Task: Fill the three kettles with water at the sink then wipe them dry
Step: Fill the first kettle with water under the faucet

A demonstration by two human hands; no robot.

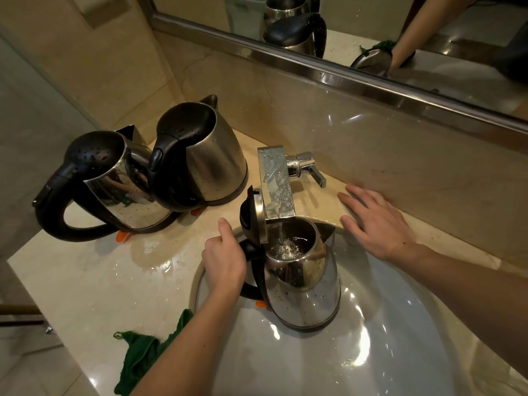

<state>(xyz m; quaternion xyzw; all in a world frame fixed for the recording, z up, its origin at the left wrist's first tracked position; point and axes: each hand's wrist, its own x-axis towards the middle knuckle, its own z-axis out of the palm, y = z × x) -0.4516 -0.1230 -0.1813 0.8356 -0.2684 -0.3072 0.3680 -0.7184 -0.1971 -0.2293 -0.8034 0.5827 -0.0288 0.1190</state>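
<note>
At the left of the frame, the far-left kettle (114, 190) and the second kettle (208, 155) stand close together on the wet countertop (85, 281). Both have their lids down and are beaded with drops. Below them, at the lower left, a green cloth (143, 355) lies crumpled at the counter's edge, partly hidden by your left forearm.

Your left hand (225, 261) is wrapped around the black handle of the third kettle (303, 284), fingers curled tight and thumb pointing up toward the raised lid. You hold this kettle upright over the sink basin (371, 352), its mouth right under the flat faucet spout (275, 181). A thin stream of water falls into it and bubbles inside.

To the right, past the faucet lever (307, 167), your right hand (377, 221) lies palm down on the counter by the back wall. Its fingers are straight and spread, holding nothing, near the lever but apart from it. The forearm reaches in across the basin from the right edge.
</note>
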